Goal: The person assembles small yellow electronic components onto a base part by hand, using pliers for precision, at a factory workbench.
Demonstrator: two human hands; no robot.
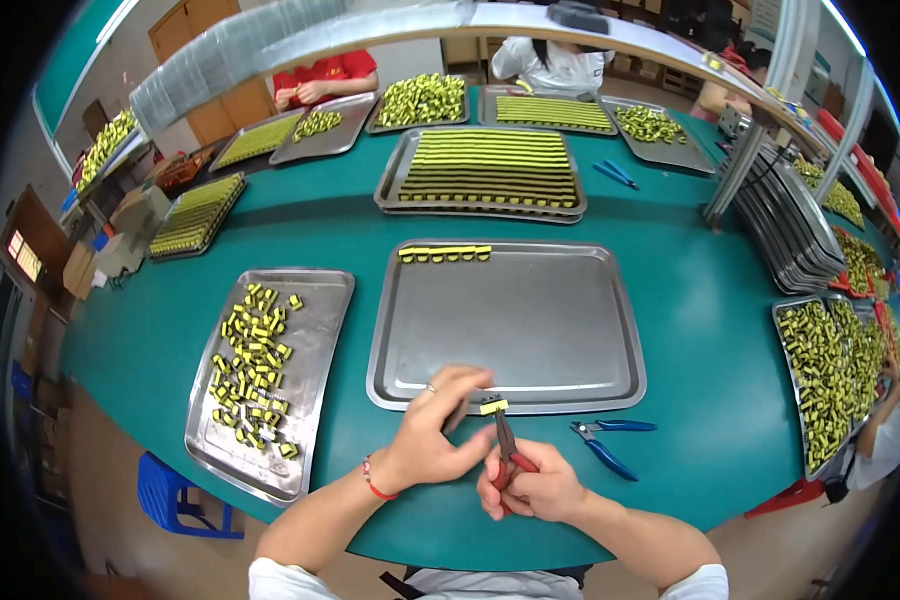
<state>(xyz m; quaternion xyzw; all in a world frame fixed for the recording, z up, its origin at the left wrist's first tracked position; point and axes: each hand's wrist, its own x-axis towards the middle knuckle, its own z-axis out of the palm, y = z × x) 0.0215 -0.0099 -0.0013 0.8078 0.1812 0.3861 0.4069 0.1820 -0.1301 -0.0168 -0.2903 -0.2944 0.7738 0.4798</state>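
My right hand [533, 482] is closed around red-handled pliers [507, 440]. At the jaws of the pliers is a small yellow-and-black block [493, 407], at the near rim of the middle metal tray [510, 330]. Thin dark pins seem to stick up from the block. My left hand [438, 428] hovers just left of it with fingers apart and slightly blurred, holding nothing I can see. In the tray's far left corner stands a short row of similar blocks [445, 254]. To the left, many loose blocks [255, 365] lie scattered on another metal tray [305, 390].
Blue-handled cutters [610, 440] lie right of the middle tray, and a second blue tool [615, 174] lies farther back. Beyond it sits a stack of trays with full rows [485, 170]. At right are stacked empty trays [785, 220] and a heaped tray [825, 380]. Other people work across the table.
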